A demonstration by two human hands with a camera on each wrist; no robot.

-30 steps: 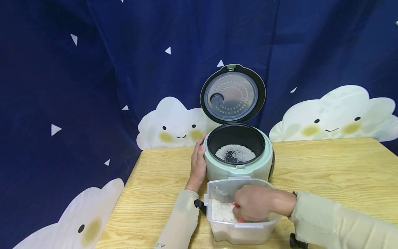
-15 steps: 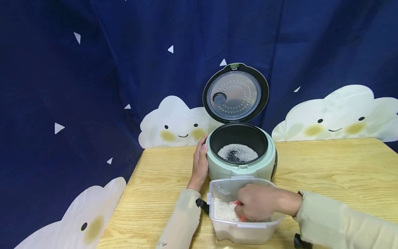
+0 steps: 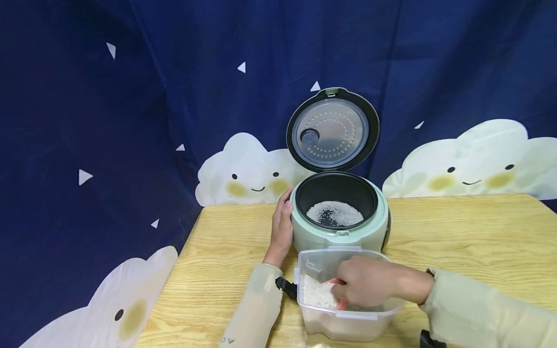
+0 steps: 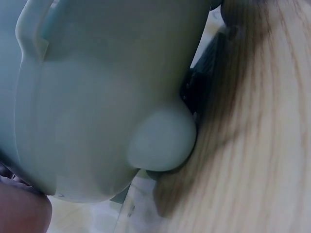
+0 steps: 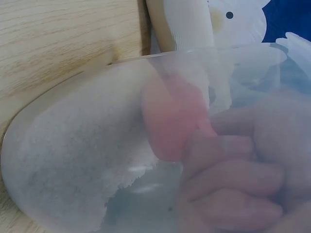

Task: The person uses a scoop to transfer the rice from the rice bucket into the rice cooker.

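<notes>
Evidently, the red scoop (image 3: 342,305) is gripped by the right hand (image 3: 367,282), whose fingers are seen curled in the right wrist view, through the clear wall of the bin (image 3: 344,326). Both hand and scoop are lowered into the bin, at the bottom of the head frame, right of centre; rice (image 3: 318,293) is heaped at the bin's left side, beside the scoop. By the left hand (image 3: 282,231), nothing is grasped: its fingers are laid, fairly straight, against the left side of the cooker (image 3: 319,238), which is placed directly behind the bin. Within the cooker's black pot (image 3: 335,186), a thin layer of rice is spread, with dark bottom exposed. The lid (image 3: 350,125) is raised upright above it. Everything is carried by the wooden tabletop (image 3: 461,241), backed by a blue curtain (image 3: 261,38) printed with clouds.
</notes>
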